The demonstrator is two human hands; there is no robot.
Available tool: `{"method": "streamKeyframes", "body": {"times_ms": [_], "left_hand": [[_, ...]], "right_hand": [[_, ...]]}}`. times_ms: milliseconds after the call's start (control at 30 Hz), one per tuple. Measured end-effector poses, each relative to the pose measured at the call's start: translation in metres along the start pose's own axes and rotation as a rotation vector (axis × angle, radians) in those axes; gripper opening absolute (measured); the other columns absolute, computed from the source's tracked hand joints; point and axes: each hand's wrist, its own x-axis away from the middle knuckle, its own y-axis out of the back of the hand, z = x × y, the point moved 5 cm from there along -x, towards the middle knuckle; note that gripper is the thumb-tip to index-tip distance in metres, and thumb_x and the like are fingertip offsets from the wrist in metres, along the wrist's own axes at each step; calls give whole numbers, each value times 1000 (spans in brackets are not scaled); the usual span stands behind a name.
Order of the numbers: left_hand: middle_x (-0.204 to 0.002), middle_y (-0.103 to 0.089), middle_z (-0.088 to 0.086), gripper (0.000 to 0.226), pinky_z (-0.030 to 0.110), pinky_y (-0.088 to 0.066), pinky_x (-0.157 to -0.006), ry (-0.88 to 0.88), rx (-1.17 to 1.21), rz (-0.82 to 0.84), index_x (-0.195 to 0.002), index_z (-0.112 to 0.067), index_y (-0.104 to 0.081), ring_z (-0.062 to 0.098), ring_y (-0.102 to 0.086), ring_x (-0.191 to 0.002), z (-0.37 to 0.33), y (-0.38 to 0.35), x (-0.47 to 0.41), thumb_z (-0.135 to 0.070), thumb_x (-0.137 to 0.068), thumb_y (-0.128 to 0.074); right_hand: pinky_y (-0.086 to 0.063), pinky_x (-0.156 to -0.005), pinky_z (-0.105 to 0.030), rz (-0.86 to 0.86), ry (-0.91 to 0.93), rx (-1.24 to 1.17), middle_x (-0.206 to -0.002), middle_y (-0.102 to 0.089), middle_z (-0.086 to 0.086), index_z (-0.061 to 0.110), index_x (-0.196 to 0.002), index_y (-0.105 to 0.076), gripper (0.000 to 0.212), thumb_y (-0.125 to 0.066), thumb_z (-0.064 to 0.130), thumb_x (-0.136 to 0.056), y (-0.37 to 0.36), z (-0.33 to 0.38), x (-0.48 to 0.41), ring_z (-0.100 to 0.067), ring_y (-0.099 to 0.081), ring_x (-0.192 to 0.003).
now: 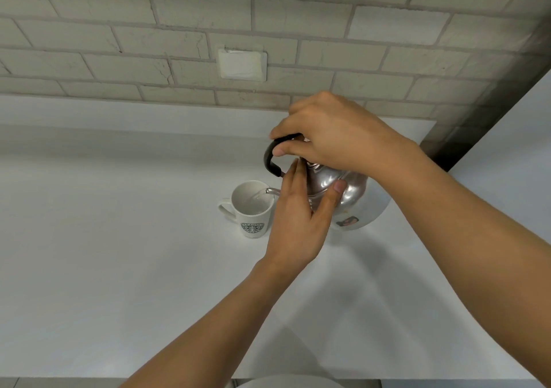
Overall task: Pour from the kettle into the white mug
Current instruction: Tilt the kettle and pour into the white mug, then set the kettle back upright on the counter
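Nearest the lens, a pale rounded rim (298, 380) peeks in at six o'clock, too cropped to identify. Beyond it spreads the white counter (119, 253), the largest thing in view, backed at twelve o'clock by a grey brick wall (179, 29) with a covered wall plate (242, 64). The steel kettle (351, 196) hangs just right of centre, tipped toward nine o'clock, its spout (272, 191) over the rim of the mug (252, 208), which stands on the counter just beside it at its nine o'clock. A thin stream of water (258, 193) runs into the mug, which looks only partly filled, so the pour seems under way. The right hand (337, 137) is clenched round the black handle (272, 156) from above, carrying the load. The left hand (301, 211) grasps the kettle body, fingers flat on the near side and thumb (338, 189) on the shoulder, steadying the tilt. The kettle is rigid, polished and likely slippery, possibly heavy with water and perhaps hot, so the handle is the sound place to hold it. The mug is light and breakable; a nudge from the spout could shift it.
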Motion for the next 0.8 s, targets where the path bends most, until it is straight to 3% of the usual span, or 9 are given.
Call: {"method": "streamKeyframes", "body": {"times_ms": [167,267,367,467,567,667,733,800], "left_hand": [[-140,-54,-14,51,-3,-36,-93,-22,-76,6,-144,-30,-54,-15,-48,-123,8,0,2,-45,-97,-68],[-137,-51,-12,41,-2,-35,-94,-47,-88,-56,-136,-27,-58,-17,-46,-121,13,3,6,-38,-98,-69],[-124,-49,-13,29,18,-47,-93,-41,-46,-178,-125,-27,-50,-8,-49,-118,17,11,7,-34,-101,-64],[-135,-48,-9,36,34,-54,-101,-24,-39,-184,-138,-19,-44,-4,-50,-125,16,18,-9,-31,-106,-56],[-149,-54,-2,47,20,-46,-108,-24,-136,-41,-158,-21,-39,6,-57,-127,13,16,-36,-31,-112,-47],[-126,-67,-14,37,3,-42,-89,-87,-231,28,-149,-22,-53,-2,-63,-104,14,13,-59,-24,-113,-43],[-109,-67,-18,32,2,-41,-79,-114,-262,41,-141,-20,-59,-5,-63,-92,16,12,-74,-21,-113,-44],[-107,-67,-14,32,1,-41,-76,-133,-299,45,-141,-19,-60,-5,-62,-90,20,11,-91,-21,-113,-44]], "right_hand": [[-53,-82,-43,-154,-102,-206,-98,-71,0,28,-125,-73,36,-65,47,-95,-12,-21,22,-19,-65,-95],[-55,-80,-41,-256,-138,-263,-93,-72,-1,25,-123,-74,36,-66,46,-94,-17,-34,34,-18,-66,-86],[-53,-79,-30,-389,-177,-314,-91,-73,2,23,-118,-77,34,-70,43,-92,-19,-46,48,-14,-67,-85],[-47,-78,-15,-473,-204,-385,-91,-74,5,23,-116,-78,32,-75,40,-90,-23,-58,62,-5,-67,-83],[-47,-77,-12,-494,-233,-455,-89,-73,9,23,-116,-78,32,-76,39,-88,-32,-71,70,0,-66,-81],[-40,-73,-5,-528,-280,-490,-82,-66,20,23,-115,-79,31,-78,37,-87,-44,-85,73,10,-62,-76],[-39,-71,-3,-556,-321,-537,-81,-63,27,24,-116,-78,34,-78,39,-86,-53,-97,70,13,-61,-77],[-42,-77,-3,-546,-382,-589,-92,-65,28,30,-122,-73,42,-76,48,-85,-61,-111,66,11,-63,-88]]}}
